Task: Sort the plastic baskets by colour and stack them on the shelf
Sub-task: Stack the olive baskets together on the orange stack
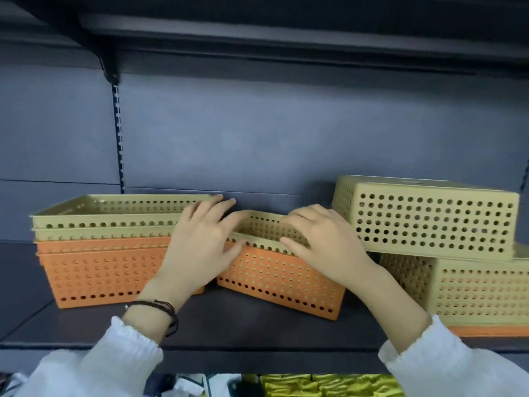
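Note:
In the middle of the dark shelf (229, 330) an orange perforated basket (280, 282) has a yellow basket (264, 224) nested inside it. Both hands hold that yellow basket's rim. My left hand (200, 236) grips its left end, thumb on the front edge. My right hand (323, 239) grips its right end, fingers curled over the rim. A stack at the left has two yellow baskets (108, 222) nested on two orange ones (97, 276). To the right, an upturned yellow basket (429, 222) lies on another yellow basket (481, 290) with an orange edge (486, 330) beneath it.
The shelf above (286, 32) overhangs the baskets, and a slotted upright (118, 133) runs down the grey back panel. Bare shelf shows in front of the baskets and at the far left. Yellow packets (329, 385) lie on the level below.

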`<state>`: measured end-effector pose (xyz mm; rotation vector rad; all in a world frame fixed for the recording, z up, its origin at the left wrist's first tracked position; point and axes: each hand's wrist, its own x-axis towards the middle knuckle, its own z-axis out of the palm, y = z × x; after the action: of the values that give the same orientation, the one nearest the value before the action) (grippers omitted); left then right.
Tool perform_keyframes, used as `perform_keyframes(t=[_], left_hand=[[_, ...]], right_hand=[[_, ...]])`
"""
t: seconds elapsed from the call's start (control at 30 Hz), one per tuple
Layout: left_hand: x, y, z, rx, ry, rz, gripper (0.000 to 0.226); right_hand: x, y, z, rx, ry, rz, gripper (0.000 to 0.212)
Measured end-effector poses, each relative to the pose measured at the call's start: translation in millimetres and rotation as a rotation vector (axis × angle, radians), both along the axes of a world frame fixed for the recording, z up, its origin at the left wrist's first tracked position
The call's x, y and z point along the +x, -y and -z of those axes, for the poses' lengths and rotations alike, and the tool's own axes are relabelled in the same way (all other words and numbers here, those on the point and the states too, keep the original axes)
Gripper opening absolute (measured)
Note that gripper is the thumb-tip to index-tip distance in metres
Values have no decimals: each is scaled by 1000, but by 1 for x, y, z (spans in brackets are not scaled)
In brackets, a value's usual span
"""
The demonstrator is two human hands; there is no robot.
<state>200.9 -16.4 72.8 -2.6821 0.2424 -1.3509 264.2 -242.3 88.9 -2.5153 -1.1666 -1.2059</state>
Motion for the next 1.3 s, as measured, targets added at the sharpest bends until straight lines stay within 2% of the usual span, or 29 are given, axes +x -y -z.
perform_keyframes(t=[0.17, 0.23, 0.33, 0.4, 0.47, 0.53, 0.6, 0.77, 0.97, 1.07, 1.17, 1.23, 1.3], left_hand=[[23, 95, 2, 6, -59, 137, 60], [30, 130, 2, -79, -89, 195, 71], [42, 174, 1, -322, -184, 301, 93], [50, 192, 3, -469, -268, 345, 102], [59, 200, 6, -561, -362, 374, 107], [66, 202, 9, -619, -402, 403, 109], [69, 201, 9, -727, -377, 487, 111], [59, 175, -21, -949, -206, 701, 106], [20, 101, -70, -942, -41, 851, 92], [2, 53, -77, -928, 0, 877, 88], [-17, 4, -74, -1016, -23, 867, 87], [-28, -28, -73, -1056, -47, 898, 90], [-37, -53, -79, -1077, -45, 985, 83]], right_hand=[[1, 95, 1, -7, 64, 37, 43], [0, 133, 5, 30, 112, 66, 47], [4, 186, 10, 184, 150, 225, 63], [11, 214, 14, 327, 71, 404, 79], [19, 233, 20, 457, -95, 541, 97], [27, 242, 26, 527, -276, 557, 106], [32, 243, 29, 548, -343, 474, 107], [35, 229, 11, 696, -268, 146, 101], [36, 172, -38, 909, -333, -303, 89], [38, 130, -52, 926, -398, -465, 79], [40, 83, -57, 979, -585, -695, 65], [42, 49, -59, 1059, -789, -900, 72], [42, 13, -64, 1113, -962, -1112, 71]])
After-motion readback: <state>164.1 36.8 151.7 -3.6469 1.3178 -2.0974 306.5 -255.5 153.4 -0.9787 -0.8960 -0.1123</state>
